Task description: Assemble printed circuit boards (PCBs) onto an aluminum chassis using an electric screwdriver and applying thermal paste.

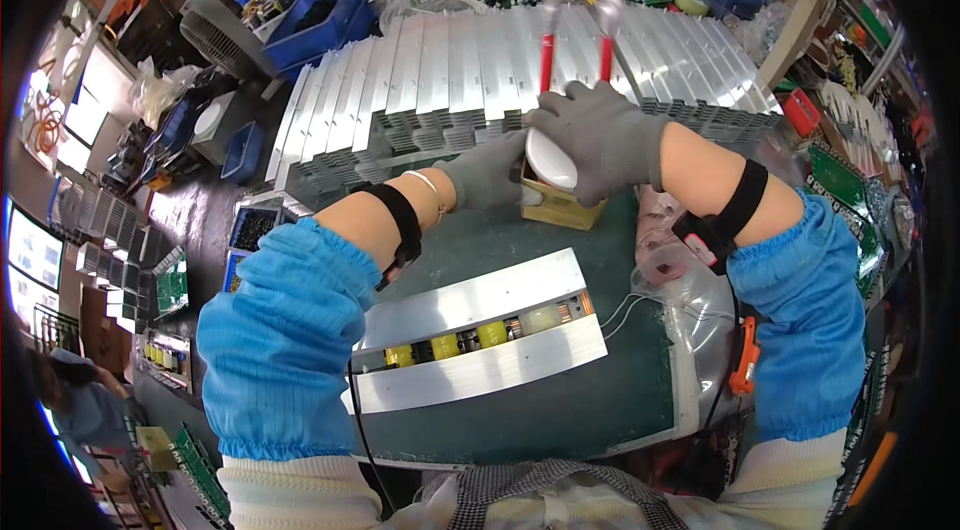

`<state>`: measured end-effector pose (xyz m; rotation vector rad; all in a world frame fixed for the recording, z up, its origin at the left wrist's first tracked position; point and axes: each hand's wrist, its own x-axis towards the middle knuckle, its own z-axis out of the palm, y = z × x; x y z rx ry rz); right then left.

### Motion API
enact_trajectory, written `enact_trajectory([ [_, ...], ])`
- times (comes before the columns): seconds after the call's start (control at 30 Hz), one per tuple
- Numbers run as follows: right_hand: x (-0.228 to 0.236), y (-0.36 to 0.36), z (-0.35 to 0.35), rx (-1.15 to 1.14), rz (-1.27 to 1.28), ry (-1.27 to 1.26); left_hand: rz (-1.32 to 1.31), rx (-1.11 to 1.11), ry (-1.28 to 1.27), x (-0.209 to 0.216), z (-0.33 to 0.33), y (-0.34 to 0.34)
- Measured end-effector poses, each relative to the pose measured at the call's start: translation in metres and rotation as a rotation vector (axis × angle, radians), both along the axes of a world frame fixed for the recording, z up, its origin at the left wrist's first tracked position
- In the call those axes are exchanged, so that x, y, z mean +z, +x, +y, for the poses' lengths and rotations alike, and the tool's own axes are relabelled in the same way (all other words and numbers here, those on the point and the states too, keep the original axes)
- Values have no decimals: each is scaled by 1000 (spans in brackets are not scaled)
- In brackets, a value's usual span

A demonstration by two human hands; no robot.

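Note:
My right hand (600,138), in a grey glove, is closed round a white rounded piece (550,162), with fingers at its far side and the thumb at its near side. Directly beneath sits a small yellowish-brown box (562,211). My left hand (490,170), also gloved, is closed on the box's left side, its fingertips partly hidden. Beyond my right hand, two red-handled brushes (547,60) stand with pale tips upward; their lower ends are hidden. Nearer me lies a silver metal housing (500,367) holding yellow-wrapped coils (445,346) in a row.
Stacked aluminium profiles (420,60) span the table's far side. The housing rests on a dark green tabletop (600,410). Clear plastic bags (690,320) and an orange-handled tool (745,355) lie right. Blue bins (320,30) and a fan (222,35) stand far left.

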<state>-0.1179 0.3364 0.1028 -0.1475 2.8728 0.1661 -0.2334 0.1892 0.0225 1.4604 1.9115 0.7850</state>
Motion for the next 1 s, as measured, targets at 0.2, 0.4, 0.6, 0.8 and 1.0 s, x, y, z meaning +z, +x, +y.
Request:
enact_trajectory([
  [0.2, 34, 22, 11, 101, 215, -179, 240, 4, -174, 12, 0, 5],
  [0.4, 43, 94, 84, -144, 236, -392, 186, -26, -134, 10, -2, 3],
  [0.6, -18, 49, 176, -439, 385, -279, 150, -31, -123, 15, -2, 8],
  [0.8, -67, -10, 229, -616, 484, -113, 231, 37, -350, 23, -20, -1],
  [1.0, -91, -4, 239, -756, 421, -152, -41, -27, -197, 55, -74, -24],
])
